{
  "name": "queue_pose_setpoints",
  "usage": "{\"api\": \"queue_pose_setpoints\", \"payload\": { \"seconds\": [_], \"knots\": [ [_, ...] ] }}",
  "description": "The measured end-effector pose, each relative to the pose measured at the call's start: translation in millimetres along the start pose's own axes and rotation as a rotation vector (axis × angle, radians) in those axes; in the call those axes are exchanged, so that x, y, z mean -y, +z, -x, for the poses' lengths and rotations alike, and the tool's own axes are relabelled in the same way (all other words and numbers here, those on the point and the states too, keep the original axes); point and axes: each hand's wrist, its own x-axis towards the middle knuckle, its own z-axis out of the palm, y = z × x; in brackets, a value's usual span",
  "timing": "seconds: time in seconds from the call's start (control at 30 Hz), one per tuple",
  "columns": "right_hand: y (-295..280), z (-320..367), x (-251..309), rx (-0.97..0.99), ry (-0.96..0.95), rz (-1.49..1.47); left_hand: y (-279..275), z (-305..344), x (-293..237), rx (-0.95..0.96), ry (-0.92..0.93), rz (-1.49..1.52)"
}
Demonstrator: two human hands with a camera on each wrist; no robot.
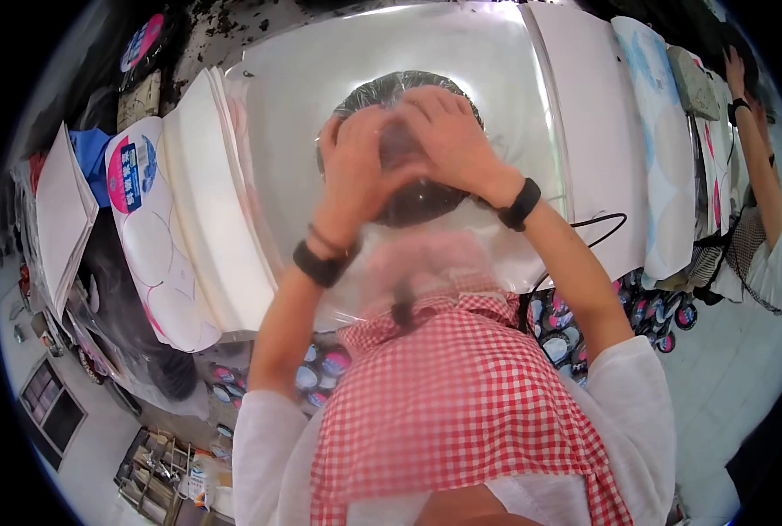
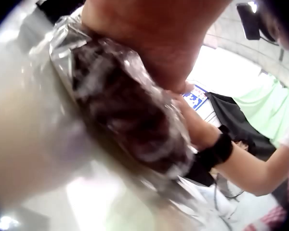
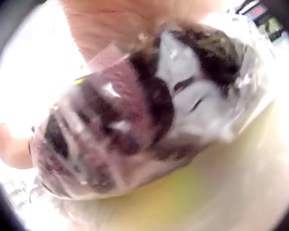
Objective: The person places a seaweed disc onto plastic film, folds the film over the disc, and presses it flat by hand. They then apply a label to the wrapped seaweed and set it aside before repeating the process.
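Observation:
A round dark bundle [image 1: 419, 203] wrapped in clear, wrinkled plastic lies on the shiny work surface in the head view. My left hand [image 1: 356, 162] rests on its left side and my right hand [image 1: 452, 145] on its upper right, with the thumbs towards each other. Close up, the wrapped bundle [image 2: 125, 106] shows dark reddish-brown under the left hand [image 2: 154, 33]. In the right wrist view the bundle [image 3: 135, 110] also shows pink and whitish patches below the right hand [image 3: 130, 24]. Blur hides some fingertips, and the bundle's underside is out of sight.
White sheets [image 1: 202, 193] are stacked on the left beside a printed pink-and-blue sheet [image 1: 150, 228]. More pale sheets [image 1: 597, 140] lie on the right, with a black cable [image 1: 606, 219]. Several round labelled packs [image 1: 562, 337] lie below the near edge. Another person's arm [image 1: 755, 158] shows far right.

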Motion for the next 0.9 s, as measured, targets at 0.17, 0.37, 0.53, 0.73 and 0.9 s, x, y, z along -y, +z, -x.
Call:
{"api": "queue_pose_setpoints", "payload": {
  "seconds": [0.17, 0.37, 0.53, 0.73, 0.9],
  "knots": [
    [5.1, -1.0, 5.7, 0.099, 0.005, 0.086, 22.0, -6.3, -24.5, -0.150, -0.210, -0.002],
    [-40.7, 27.7, -6.2, 0.020, 0.111, -0.067, 24.6, -8.3, -21.6, -0.096, -0.162, -0.117],
    [-17.9, 32.2, 16.5, 0.150, 0.247, 0.104, 24.1, -6.8, -18.0, 0.005, -0.052, -0.153],
    [0.6, 37.5, 8.5, -0.016, 0.215, 0.049, 27.0, -5.4, -20.2, 0.019, -0.018, -0.265],
    [-99.1, 42.7, -125.4, -0.011, 0.213, 0.266, 30.5, -5.6, -19.6, 0.001, 0.010, -0.305]
  ]
}}
